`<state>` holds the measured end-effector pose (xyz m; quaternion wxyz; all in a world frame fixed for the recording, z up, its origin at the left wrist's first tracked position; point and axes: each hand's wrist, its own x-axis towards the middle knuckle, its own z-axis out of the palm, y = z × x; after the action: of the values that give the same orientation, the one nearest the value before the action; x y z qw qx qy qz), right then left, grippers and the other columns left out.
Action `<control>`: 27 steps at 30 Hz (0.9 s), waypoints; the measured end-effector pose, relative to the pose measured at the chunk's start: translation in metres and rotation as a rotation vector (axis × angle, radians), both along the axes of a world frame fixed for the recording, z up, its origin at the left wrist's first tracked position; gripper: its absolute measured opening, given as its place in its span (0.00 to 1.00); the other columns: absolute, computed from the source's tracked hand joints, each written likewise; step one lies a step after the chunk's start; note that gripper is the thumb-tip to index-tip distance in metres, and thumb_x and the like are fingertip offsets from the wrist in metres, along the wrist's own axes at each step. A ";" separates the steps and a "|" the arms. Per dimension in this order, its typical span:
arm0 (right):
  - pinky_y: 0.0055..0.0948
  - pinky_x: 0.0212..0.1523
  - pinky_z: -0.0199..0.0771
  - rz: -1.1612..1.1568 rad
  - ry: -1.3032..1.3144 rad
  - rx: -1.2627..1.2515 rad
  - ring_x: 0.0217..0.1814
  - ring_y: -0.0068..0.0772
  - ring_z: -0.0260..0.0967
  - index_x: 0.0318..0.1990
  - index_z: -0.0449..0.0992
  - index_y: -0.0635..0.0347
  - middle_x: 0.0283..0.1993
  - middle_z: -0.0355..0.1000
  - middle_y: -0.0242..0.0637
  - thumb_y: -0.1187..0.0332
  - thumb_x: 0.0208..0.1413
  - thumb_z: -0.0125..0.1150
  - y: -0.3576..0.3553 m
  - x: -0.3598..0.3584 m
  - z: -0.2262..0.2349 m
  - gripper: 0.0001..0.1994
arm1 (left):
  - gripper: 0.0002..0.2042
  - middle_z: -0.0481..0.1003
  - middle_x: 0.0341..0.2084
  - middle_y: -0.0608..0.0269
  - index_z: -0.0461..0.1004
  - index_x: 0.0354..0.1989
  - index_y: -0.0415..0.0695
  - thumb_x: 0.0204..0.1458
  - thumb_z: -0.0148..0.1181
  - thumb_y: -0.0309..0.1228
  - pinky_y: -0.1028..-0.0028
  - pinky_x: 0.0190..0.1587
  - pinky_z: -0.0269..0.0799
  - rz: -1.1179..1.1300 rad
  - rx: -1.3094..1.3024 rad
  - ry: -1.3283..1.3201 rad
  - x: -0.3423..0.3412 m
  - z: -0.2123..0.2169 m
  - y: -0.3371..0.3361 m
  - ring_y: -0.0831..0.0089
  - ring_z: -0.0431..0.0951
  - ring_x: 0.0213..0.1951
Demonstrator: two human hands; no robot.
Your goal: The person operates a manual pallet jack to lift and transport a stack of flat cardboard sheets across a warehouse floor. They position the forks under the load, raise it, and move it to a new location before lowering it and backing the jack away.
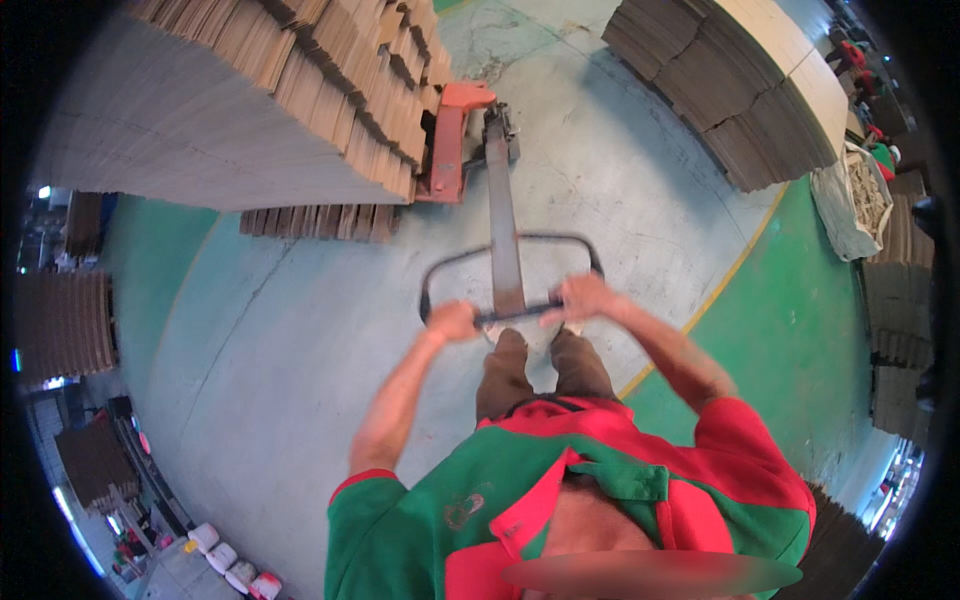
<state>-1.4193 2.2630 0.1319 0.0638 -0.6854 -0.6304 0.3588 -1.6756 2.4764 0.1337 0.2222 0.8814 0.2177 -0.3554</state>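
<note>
Both of my hands grip the black looped handle [466, 252] of a pallet jack. My left hand [453, 320] is wrapped round the near bar's left end. Toward its right end, my right hand [583, 298] closes on the same bar. A long grey tow bar [504, 220] runs from the handle to the orange pallet jack body [447, 150]. That body stands against a wooden pallet [320, 222], which bears a tall stack of flat cardboard sheets [330, 100]. The jack's forks are hidden.
Another big cardboard stack [735, 95] stands at the far right, beside a white sack [850, 205] of scraps. More cardboard piles [65, 325] line the left side. A yellow line [735, 275] parts grey floor from green. People [880, 155] are at the far right.
</note>
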 end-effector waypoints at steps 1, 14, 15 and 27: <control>0.55 0.37 0.77 -0.007 -0.057 0.085 0.37 0.56 0.80 0.36 0.85 0.53 0.28 0.78 0.50 0.22 0.48 0.57 0.029 0.025 0.037 0.39 | 0.17 0.83 0.41 0.50 0.84 0.44 0.51 0.45 0.67 0.41 0.53 0.49 0.79 0.006 0.110 -0.075 0.022 0.039 0.034 0.51 0.84 0.47; 0.47 0.36 0.79 0.024 -0.122 -0.035 0.34 0.48 0.81 0.30 0.85 0.58 0.28 0.80 0.46 0.24 0.44 0.62 -0.021 -0.084 -0.041 0.39 | 0.11 0.83 0.32 0.49 0.84 0.36 0.47 0.43 0.68 0.34 0.52 0.43 0.78 0.206 0.252 -0.014 -0.070 -0.046 -0.069 0.48 0.84 0.39; 0.47 0.34 0.79 0.028 -0.035 -0.075 0.34 0.50 0.81 0.25 0.83 0.60 0.27 0.79 0.45 0.24 0.44 0.62 -0.009 -0.089 -0.040 0.39 | 0.14 0.83 0.34 0.48 0.84 0.38 0.48 0.43 0.70 0.37 0.52 0.45 0.78 0.129 0.185 0.056 -0.080 -0.044 -0.047 0.49 0.84 0.41; 0.43 0.35 0.79 -0.002 -0.026 0.687 0.38 0.42 0.82 0.30 0.87 0.47 0.31 0.82 0.34 0.34 0.38 0.72 0.317 -0.048 0.159 0.26 | 0.19 0.82 0.37 0.48 0.81 0.46 0.39 0.42 0.71 0.27 0.59 0.44 0.76 0.380 0.602 -0.423 -0.061 0.200 0.213 0.54 0.82 0.38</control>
<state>-1.4678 2.5799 0.2908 0.2830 -0.6293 -0.7144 0.1167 -1.7364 2.6896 0.3340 0.0560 0.9049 0.4202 -0.0395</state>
